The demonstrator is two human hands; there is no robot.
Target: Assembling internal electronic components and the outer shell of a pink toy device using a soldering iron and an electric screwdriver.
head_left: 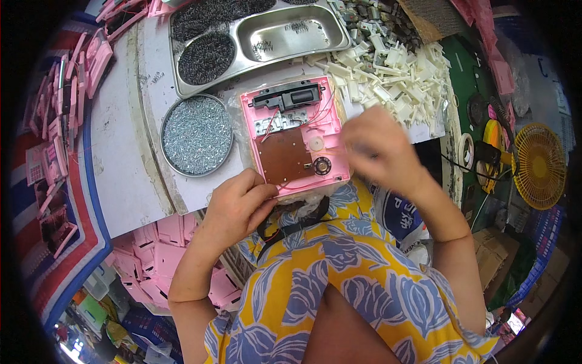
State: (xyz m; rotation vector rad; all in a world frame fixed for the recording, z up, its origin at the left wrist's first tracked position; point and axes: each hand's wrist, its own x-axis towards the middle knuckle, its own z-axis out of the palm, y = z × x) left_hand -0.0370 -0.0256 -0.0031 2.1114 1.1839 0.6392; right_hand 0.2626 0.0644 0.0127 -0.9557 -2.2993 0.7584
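Note:
An open pink plastic housing [332, 127] lies face-up in front of me on a plastic-wrapped pad. Inside it are a brown circuit board [285, 159], a black plastic mechanism [286, 96], a metal plate [280, 123], a small white disc [316, 144], a round black part [322, 165] and thin red wires. My left hand [237, 203] grips the housing's near left corner, thumb and fingers closed at its edge. Just over the right edge is my right hand [381, 148], fingers curled together and partly blurred; what they hold cannot be made out.
A round tin of small silver screws [197, 134] stands left of the housing. Behind it, a steel tray [291, 37] holds dark springs. White plastic parts [394, 79] are heaped at the back right. Pink housings [160, 261] fill a bin below left; a yellow fan [539, 165] is at right.

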